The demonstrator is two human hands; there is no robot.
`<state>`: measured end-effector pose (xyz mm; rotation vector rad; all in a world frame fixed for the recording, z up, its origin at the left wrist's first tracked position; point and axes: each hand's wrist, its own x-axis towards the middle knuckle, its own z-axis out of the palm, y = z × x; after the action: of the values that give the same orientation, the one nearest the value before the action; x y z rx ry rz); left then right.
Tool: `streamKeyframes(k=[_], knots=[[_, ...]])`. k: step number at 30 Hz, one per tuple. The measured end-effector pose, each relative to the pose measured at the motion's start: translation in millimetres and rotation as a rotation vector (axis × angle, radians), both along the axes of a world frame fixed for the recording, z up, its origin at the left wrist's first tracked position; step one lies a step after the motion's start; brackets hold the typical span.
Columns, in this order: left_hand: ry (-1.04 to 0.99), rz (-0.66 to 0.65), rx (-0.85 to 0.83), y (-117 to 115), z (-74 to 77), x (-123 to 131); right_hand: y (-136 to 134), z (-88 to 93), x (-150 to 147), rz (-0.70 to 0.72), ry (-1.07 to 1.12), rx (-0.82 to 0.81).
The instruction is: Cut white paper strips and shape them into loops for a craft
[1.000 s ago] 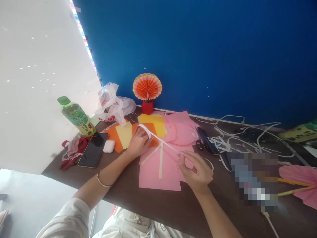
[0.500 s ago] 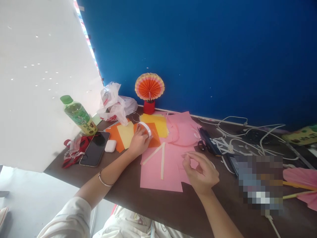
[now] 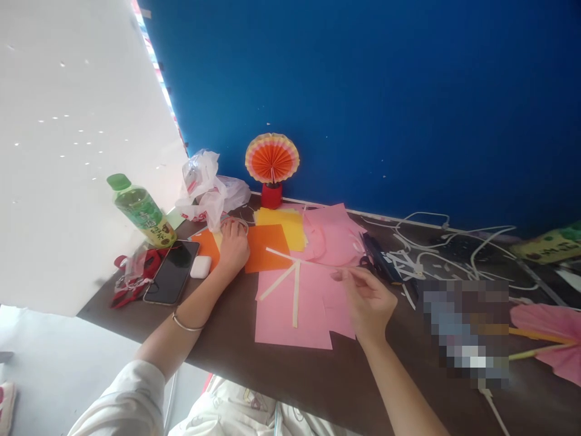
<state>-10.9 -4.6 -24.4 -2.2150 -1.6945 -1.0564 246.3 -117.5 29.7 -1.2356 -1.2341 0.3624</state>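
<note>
White strip (image 3: 290, 258) pinched between the right hand's (image 3: 370, 298) thumb and forefinger, above pink paper (image 3: 293, 333), long axis crosswise, free end pointing left and slightly away; left hand (image 3: 235, 247) beside the tape roll (image 3: 246, 223), grip cannot be told; farther out, green-capped bottle (image 3: 143, 212) holding liquid, plastic bag (image 3: 202, 181), contents unclear

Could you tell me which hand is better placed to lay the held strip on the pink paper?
Probably the right hand: it holds the strip near the pink paper; the left hand is farther, by the plastic bag.
</note>
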Motion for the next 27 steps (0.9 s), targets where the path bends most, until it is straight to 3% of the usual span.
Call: streamKeyframes(k=[2,6,9,12,23,27], knots=[[-0.033,-0.035,0.032,-5,4.4,5,1,-2.8,1,0.040,0.088,-0.080],[-0.152,-0.226,0.139,-25,19.4,21,5,-15.1,2,0.092,0.280,-0.210],[-0.076,-0.434,0.153,-42,25.8,38,8,-22.5,1,0.149,0.404,-0.266],[-0.021,-0.537,0.170,-52,26.0,53,7,-23.9,-2,0.221,0.441,-0.307],[-0.037,-0.517,0.143,-57,30.5,60,4,-19.3,-3,0.340,0.564,-0.373],[-0.051,-0.515,0.168,-55,27.3,61,2,-11.6,-3,0.472,0.660,-0.331]])
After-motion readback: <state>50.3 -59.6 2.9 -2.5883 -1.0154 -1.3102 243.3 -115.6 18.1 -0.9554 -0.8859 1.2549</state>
